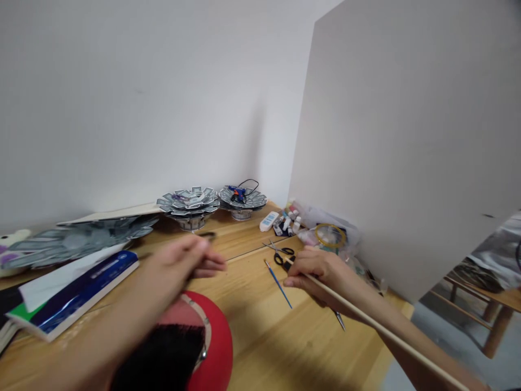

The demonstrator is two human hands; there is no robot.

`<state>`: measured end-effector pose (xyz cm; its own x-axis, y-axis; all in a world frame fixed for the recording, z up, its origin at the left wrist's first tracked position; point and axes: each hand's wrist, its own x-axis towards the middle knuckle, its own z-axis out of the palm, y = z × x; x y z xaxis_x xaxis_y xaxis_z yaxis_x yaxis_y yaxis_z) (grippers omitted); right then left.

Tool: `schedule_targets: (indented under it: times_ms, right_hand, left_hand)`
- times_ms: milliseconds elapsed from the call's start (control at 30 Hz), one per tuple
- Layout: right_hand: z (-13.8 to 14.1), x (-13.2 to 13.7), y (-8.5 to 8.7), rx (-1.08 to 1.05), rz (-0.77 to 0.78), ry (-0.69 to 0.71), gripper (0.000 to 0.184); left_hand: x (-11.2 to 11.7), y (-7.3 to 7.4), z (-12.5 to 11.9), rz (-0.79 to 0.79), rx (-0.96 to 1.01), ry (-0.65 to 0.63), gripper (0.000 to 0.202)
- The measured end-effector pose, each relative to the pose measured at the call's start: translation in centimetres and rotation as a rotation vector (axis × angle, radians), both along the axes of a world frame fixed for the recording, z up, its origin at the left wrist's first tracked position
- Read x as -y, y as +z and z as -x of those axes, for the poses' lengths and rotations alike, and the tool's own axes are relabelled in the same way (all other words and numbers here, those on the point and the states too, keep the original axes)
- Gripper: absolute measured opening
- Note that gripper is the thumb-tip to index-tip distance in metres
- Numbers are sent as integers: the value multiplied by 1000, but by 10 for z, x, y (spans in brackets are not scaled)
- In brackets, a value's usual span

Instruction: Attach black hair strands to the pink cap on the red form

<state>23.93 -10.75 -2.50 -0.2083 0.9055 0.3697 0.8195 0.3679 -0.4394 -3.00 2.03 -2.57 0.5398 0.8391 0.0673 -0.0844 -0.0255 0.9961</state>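
My right hand (321, 274) is closed around a long thin wooden stick (378, 325) that runs back toward the lower right corner. Its tip lies near black scissors (283, 255) on the wooden table (264, 336). A blue paintbrush (279, 282) lies just left of this hand. My left hand (191, 260) hovers over the table, blurred by motion, fingers stretched forward and close together; something thin may be between them, but I cannot make it out. Below it sits a red round object (217, 342) with a black tuft.
Two flower-shaped paper bowls (191, 202) (243, 200) stand at the back wall, one holding a blue glue gun. Paint tubes (287, 220) and a plastic bag with a tape roll (329, 235) lie at the right. A blue book (77, 296) lies left. A white board (407, 141) stands right.
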Motion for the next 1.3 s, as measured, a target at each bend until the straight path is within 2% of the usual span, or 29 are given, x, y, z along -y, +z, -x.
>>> schedule_targets:
  times_ms: [67, 133, 233, 367, 500, 600, 833, 967, 1067, 1133, 1167, 1233, 1300]
  right_hand:
    - [11, -2, 0, 14, -29, 26, 38]
    - [16, -5, -2, 13, -49, 26, 36]
    - [17, -8, -3, -19, -40, -3, 37]
    - [15, -13, -3, -135, 60, -42, 42]
    - [14, -19, -6, -297, 204, 21, 46]
    - [13, -23, -10, -377, 240, 39, 45]
    - [11, -25, -19, -367, 216, -50, 23]
    - [13, -25, -18, -366, 208, -79, 19]
    - [11, -24, -16, -435, 257, -40, 16]
    - [4, -25, -17, -515, 373, 47, 8]
    - [-1, -26, -19, -563, 455, 109, 12]
    - [-14, -28, -27, -685, 621, 234, 36]
    - [-25, -31, -39, -858, 701, 303, 58]
  left_hand:
    - [18, -12, -48, -29, -17, -121, 56]
    - [30, -22, -81, -58, -38, -215, 55]
    - [35, -29, -99, -114, -87, -324, 53]
    - [33, -24, -86, -200, -203, -392, 45]
    - [32, -10, -67, -294, -360, -414, 39]
    - [31, -4, -60, -386, -494, -374, 32]
    - [28, 0, -53, -526, -693, -291, 27]
    - [32, 8, -50, -559, -790, -265, 28]
    - [34, 14, -47, -584, -830, -258, 30]
    - [32, 16, -45, -565, -837, -258, 31]
    - [30, 17, -43, -537, -831, -263, 31]
    - [28, 20, -42, -458, -793, -286, 33]
    - [28, 23, -41, -380, -718, -313, 35]
